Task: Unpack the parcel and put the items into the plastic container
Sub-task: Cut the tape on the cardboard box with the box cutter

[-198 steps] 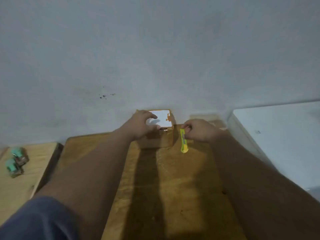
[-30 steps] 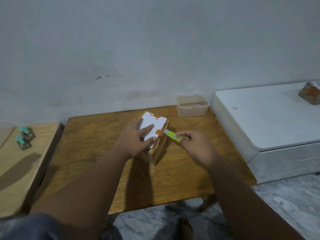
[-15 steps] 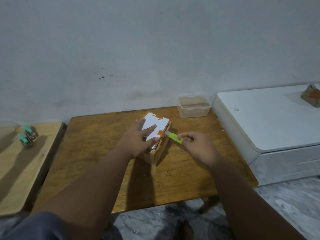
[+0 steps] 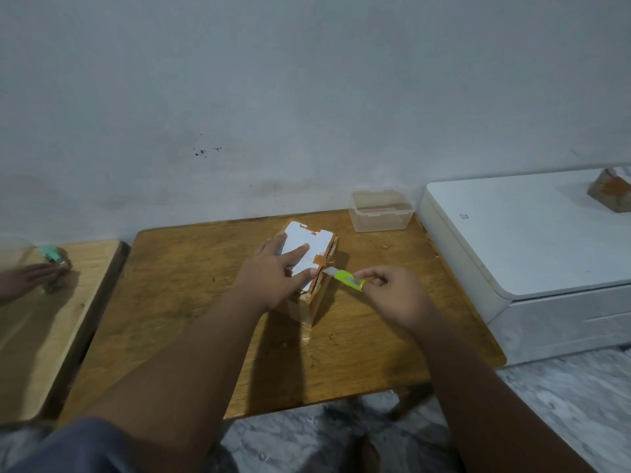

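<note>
A small cardboard parcel (image 4: 316, 298) with a white label and orange tape stands in the middle of the wooden table (image 4: 191, 302). My left hand (image 4: 273, 278) lies flat on its top, pressing it down. A yellow-green utility knife (image 4: 348, 278) is pinched in my right hand (image 4: 396, 295), and its blade tip touches the taped seam on the parcel's right edge. The clear plastic container (image 4: 380, 210) stands without a lid at the table's back right corner, against the wall.
A white cabinet (image 4: 532, 240) adjoins the table on the right, with another taped parcel (image 4: 611, 194) at its far end. On the lighter side table (image 4: 51, 322) to the left, another person's hand (image 4: 24, 279) reaches beside green-topped objects (image 4: 54, 259).
My view has tilted down since the oldest frame, showing the whole table. The knife blade has slid nearer along the parcel's right seam. Another person's hand has appeared at the left.
</note>
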